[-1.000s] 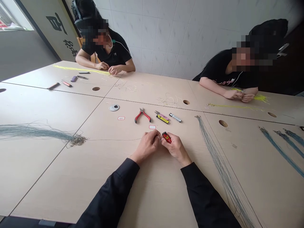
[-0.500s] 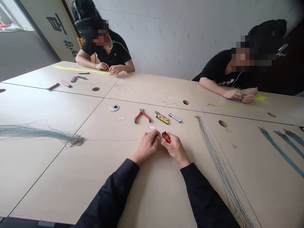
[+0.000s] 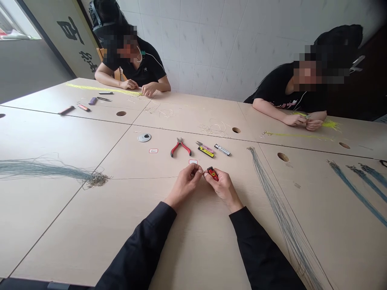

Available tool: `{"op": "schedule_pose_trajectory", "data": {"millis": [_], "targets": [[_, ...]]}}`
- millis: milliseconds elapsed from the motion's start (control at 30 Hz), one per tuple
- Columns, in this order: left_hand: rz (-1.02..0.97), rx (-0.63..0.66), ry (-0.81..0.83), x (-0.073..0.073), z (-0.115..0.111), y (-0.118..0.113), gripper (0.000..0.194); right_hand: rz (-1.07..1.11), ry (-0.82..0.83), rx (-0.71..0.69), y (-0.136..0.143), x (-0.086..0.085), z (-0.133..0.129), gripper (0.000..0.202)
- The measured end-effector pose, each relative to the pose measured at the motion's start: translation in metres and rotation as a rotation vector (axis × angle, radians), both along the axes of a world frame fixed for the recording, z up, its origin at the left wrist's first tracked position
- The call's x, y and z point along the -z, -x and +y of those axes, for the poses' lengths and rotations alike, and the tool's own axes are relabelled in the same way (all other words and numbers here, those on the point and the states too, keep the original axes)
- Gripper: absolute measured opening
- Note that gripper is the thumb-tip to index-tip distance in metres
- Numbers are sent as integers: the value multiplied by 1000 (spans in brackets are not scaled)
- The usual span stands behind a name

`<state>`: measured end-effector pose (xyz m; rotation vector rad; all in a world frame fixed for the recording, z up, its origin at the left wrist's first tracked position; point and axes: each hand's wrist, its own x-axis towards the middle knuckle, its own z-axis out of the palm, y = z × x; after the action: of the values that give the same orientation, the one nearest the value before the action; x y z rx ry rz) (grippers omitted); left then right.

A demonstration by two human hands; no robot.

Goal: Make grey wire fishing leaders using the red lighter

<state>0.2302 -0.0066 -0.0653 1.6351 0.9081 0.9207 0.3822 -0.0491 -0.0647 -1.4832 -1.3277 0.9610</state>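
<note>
My left hand (image 3: 187, 181) is closed in a pinch on the end of a thin cord (image 3: 145, 178), which runs left across the table to a blue-grey cord bundle with metal ends (image 3: 98, 179). Close beside it, my right hand (image 3: 223, 186) is wrapped round a red lighter (image 3: 213, 174) with a black top. The right thumb and forefinger come together near the left fingertips; whether they also grip the cord is too small to tell. Just beyond the hands lie red-handled pliers (image 3: 180, 147), a pair of thread snips (image 3: 205, 147), a yellow lighter-shaped case (image 3: 206, 152) and a white one (image 3: 222, 150).
More blue-grey cords (image 3: 272, 193) stretch along my right, with further bundles (image 3: 356, 187) at the far right. A round metal disc (image 3: 144, 137) lies beyond the left bundle. Across the table (image 3: 199, 249), two people handle yellow cords (image 3: 102, 88). Several round holes pierce the tabletop.
My fingertips have drawn slightly apart, and the left hand has turned a little so its fingers show more. The lighter stays in my right hand.
</note>
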Motion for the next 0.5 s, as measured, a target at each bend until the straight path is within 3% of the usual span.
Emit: {"op": "schedule_pose_trajectory", "data": {"millis": [500], "targets": [[-24, 11, 30, -3, -3, -1, 15, -14, -11, -3, 0, 0, 0, 31]]}}
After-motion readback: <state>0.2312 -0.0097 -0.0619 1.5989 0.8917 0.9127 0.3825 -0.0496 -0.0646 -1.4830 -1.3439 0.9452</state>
